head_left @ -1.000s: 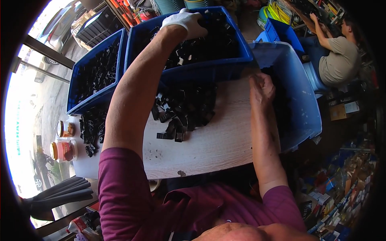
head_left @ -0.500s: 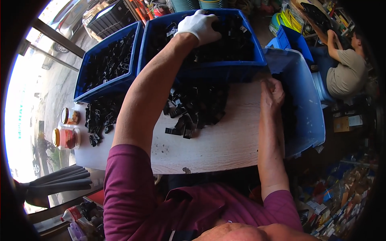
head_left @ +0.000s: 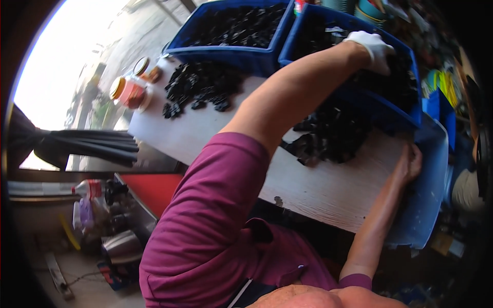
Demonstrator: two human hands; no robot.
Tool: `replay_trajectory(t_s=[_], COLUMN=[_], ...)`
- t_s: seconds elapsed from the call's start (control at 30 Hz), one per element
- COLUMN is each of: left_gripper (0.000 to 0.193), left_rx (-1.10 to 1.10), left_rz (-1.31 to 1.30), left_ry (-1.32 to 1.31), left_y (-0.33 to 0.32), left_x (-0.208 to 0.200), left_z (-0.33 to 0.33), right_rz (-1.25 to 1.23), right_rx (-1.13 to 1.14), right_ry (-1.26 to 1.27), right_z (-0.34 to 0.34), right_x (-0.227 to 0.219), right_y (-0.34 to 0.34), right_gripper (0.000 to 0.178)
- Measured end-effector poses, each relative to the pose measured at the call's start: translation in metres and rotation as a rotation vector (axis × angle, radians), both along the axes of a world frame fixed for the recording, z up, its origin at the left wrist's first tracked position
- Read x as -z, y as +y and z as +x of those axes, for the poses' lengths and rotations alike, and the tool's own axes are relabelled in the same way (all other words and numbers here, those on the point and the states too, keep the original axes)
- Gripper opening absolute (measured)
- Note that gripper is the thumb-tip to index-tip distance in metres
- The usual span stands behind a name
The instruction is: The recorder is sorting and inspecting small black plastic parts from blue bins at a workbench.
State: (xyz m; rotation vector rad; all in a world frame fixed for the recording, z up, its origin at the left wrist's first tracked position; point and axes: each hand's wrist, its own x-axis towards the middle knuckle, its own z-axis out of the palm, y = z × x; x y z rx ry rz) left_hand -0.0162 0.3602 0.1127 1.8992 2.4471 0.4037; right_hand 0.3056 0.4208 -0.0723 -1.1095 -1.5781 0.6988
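Observation:
My left hand (head_left: 372, 49), in a white glove, reaches over the far right blue bin (head_left: 416, 105) full of small black plastic parts. Its fingers dip down among them, so their grip is hidden. Bare and curled closed, my right hand (head_left: 412, 163) rests by the table's right edge, beside a larger light-blue tub (head_left: 426, 205). Whatever its fingers hold, if anything, does not show. Between my arms a heap of black plastic parts (head_left: 336, 138) lies on the pale wooden table (head_left: 318, 187).
A second blue bin (head_left: 223, 50) of black parts stands at the far left, with another heap of parts (head_left: 200, 84) in front. Two lidded jars (head_left: 131, 95) sit at the table's left end. Lower left are a red surface (head_left: 151, 190) and a metal kettle (head_left: 123, 246).
The whole view has swung left and tilted, so bins, table and hands appear farther right. My left hand stays in the same bin; my right hand stays by the table's right edge.

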Motion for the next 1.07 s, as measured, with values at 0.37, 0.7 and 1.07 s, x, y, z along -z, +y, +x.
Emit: replay_trajectory(t_s=[0.37,0.7,1.07], left_gripper=[0.057,0.061,0.066], left_rx=[-0.002,0.043,0.034], left_rz=[0.047,-0.078,-0.085], left_ry=[0.096,-0.031,-0.05], left_y=[-0.007,-0.004,-0.007], left_x=[-0.009,-0.012,-0.01], left_z=[0.005,0.002,-0.002], right_rz=[0.011,0.013,0.023], right_rx=[0.099,0.068,0.132], right_ry=[-0.196,-0.136,-0.231], right_z=[0.007,0.006,0.006], right_x=[-0.007,-0.009,-0.014], right_y=[0.006,0.004,0.003], right_gripper=[0.033,0.025,0.037])
